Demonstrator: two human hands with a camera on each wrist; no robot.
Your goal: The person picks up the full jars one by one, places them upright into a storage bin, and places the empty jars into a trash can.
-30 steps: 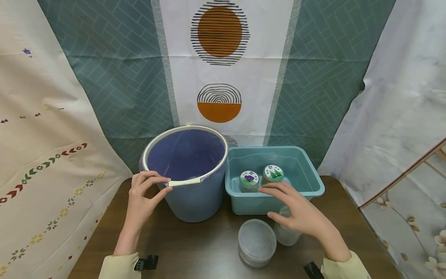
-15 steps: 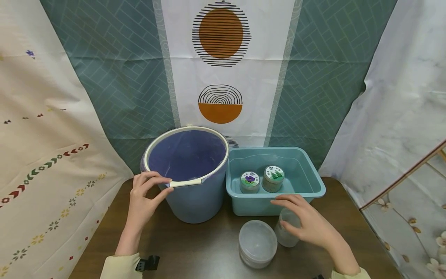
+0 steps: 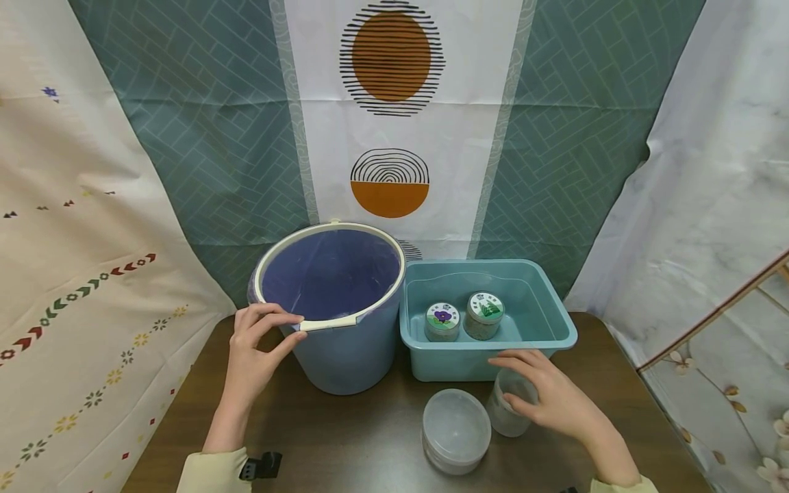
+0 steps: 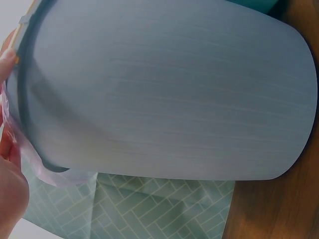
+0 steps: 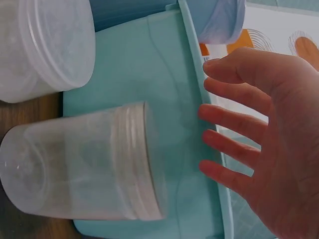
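My left hand [image 3: 255, 346] pinches the cream rim [image 3: 329, 323] of a blue trash can [image 3: 351, 352] between thumb and fingers. A thin plastic liner [image 4: 42, 172] hangs over the can's edge in the left wrist view. My right hand [image 3: 555, 394] hovers with spread, slightly bent fingers above a narrow clear plastic jar [image 3: 508, 419], holding nothing. In the right wrist view, that jar [image 5: 79, 164] stands apart from the fingertips. Just left of it is a wider clear lidded jar [image 3: 456, 428].
Behind the jars sits a teal plastic basin [image 3: 459, 366]. Inside it are two small round containers, one with a purple-flower lid [image 3: 442, 317] and one with a green-patterned lid [image 3: 484, 308]. All rest on a dark wooden table [image 3: 345, 445], with patterned curtains [image 3: 216, 137] around it.
My right hand has drawn back from the basin's front edge, down and to the right, to above the narrow jar. My left hand stays on the trash can's rim.
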